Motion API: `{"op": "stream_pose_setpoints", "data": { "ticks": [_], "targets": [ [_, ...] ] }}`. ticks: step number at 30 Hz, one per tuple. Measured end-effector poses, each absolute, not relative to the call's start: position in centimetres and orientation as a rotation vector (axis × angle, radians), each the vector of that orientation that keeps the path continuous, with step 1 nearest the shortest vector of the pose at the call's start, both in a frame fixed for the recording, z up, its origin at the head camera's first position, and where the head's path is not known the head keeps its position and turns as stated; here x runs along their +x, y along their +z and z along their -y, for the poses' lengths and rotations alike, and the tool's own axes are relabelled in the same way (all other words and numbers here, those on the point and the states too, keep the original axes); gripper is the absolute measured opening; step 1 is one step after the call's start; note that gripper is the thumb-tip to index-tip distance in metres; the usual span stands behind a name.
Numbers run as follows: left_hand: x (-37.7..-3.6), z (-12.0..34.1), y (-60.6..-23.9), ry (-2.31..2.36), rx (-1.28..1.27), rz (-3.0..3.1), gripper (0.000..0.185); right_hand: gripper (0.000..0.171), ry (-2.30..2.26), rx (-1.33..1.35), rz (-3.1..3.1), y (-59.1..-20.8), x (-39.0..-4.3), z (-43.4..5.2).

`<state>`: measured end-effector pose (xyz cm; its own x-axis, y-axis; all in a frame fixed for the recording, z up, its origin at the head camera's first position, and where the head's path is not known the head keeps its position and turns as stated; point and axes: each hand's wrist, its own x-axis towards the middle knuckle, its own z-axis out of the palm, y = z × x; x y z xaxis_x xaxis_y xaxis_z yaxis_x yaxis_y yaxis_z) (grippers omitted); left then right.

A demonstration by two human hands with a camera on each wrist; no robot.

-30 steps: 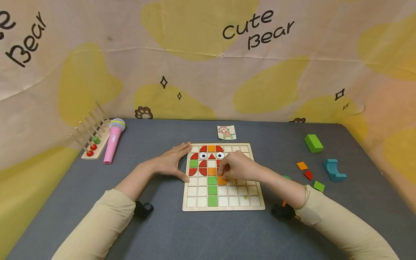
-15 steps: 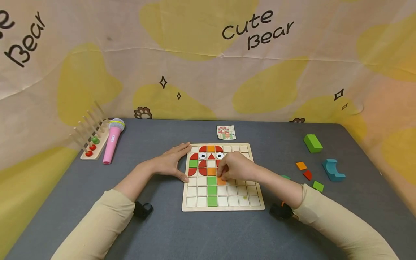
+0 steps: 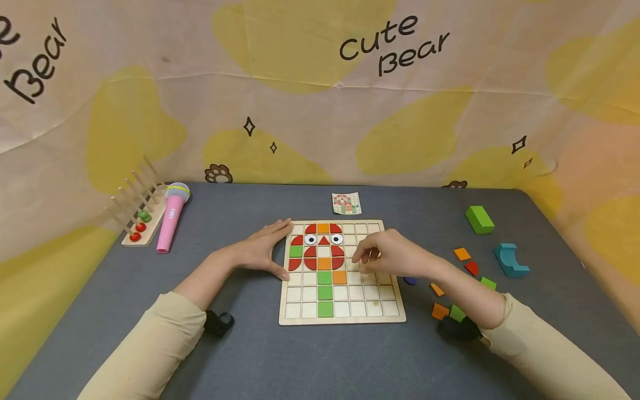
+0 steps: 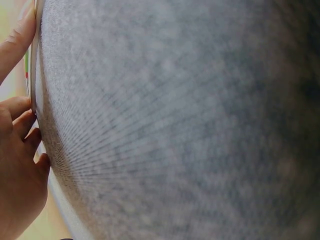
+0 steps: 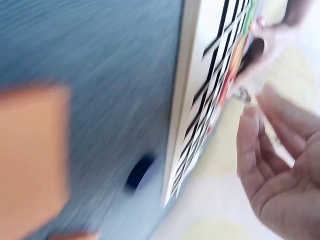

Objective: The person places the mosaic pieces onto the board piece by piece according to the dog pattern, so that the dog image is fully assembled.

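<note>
A wooden grid board (image 3: pixel 350 321) lies on the dark table, with red, green and orange tiles forming a figure with two eye tiles. My left hand (image 3: pixel 257 253) rests spread at its left edge, thumb near the lower corner of the tiled area; the left wrist view also shows the left hand (image 4: pixel 20 170) at the board's edge. Over the right-hand columns hovers my right hand (image 3: pixel 392 253), fingers loosely bent. In the right wrist view, nothing shows between the fingertips of the right hand (image 5: pixel 282 175). An orange square tile (image 3: pixel 339 277) sits beside a green tile (image 3: pixel 324 278).
Behind the board lies a small pattern card (image 3: pixel 346 203). Loose tiles, including an orange one (image 3: pixel 440 311) and a red one (image 3: pixel 471 268), are scattered rightward. A green block (image 3: pixel 479 220) and blue arch (image 3: pixel 511 261) stand farther right. At left are a pink microphone (image 3: pixel 170 222) and a peg stand (image 3: pixel 150 233).
My right hand has let go of the orange square tile and moved right, uncovering red tiles on the board and loose tiles beside it. My left hand stays at the board's edge.
</note>
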<state>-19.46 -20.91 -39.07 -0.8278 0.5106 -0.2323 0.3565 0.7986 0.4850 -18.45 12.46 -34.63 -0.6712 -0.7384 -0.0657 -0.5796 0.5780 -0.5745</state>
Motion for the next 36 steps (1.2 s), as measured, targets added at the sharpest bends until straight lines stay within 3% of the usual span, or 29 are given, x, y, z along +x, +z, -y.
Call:
{"op": "stream_pose_setpoints", "data": {
  "ticks": [19, 36],
  "targets": [
    [-19.4, 20.9, -38.9, 0.614, 0.631, -2.621, 0.124, 0.024, -0.762, -0.925, -2.346, -34.8, -17.5, -24.1],
    [-19.4, 20.8, -39.0, 0.616, 0.633, -2.632, 0.123, 0.027, -0.730, -0.937, -2.395, -36.1, -17.8, -26.6]
  ]
}}
